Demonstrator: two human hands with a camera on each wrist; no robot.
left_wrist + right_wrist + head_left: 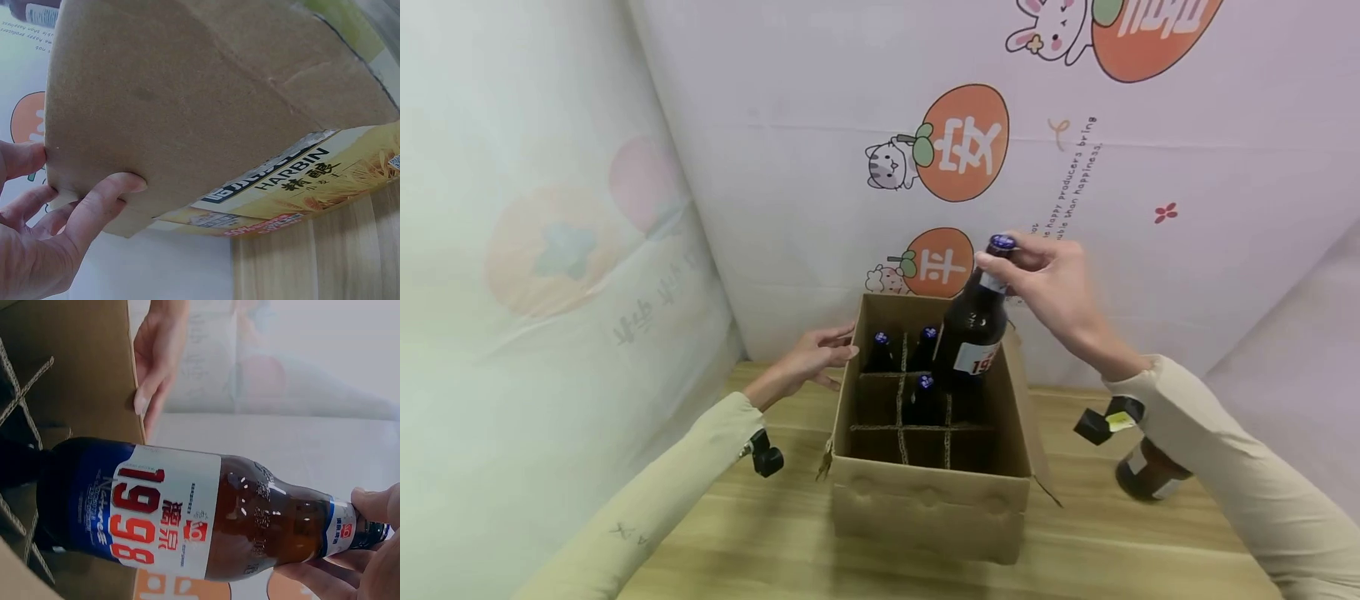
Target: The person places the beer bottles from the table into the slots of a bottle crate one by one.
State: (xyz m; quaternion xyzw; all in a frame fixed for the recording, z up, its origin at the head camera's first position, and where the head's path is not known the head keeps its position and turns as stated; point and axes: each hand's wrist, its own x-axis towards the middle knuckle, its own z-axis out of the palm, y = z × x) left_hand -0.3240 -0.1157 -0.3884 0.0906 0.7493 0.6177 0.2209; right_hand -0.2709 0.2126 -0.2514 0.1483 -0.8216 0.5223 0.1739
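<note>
Handling the 1998-label beer btl [974, 325] calls for a firm grip: I'd rate it heavy, rigid, smooth, prob. slippery if damp, and liable to chip or break on a hard knock. Crown cap [1002, 242] is on; fill level I can't read thru the dark glass. Best hold pt: the narrow neck [340, 526], directly under the cap; paper there may add some friction. Body, at the main label [165, 509], is the thicker alt. hold if a 2nd hand is needed for wt.

Btl posn: tilted, over the Harbin carton [928, 504], near the cardboard dividers [901, 408]; whether its base clears them I can't tell.

R hand [1052, 279]: narrow, thumb and fingers pinching the neck just below the cap. I see no other hand on the btl.

L hand [811, 358]: fairly wide, fingers extended, touching the carton's L wall at the rim. I'd treat it as steadying contact, not a clamp.

Also noted: capped btls [927, 400] in cells; brown btl [1150, 471] on the wood-grain table [775, 542], R of carton in head view.
</note>
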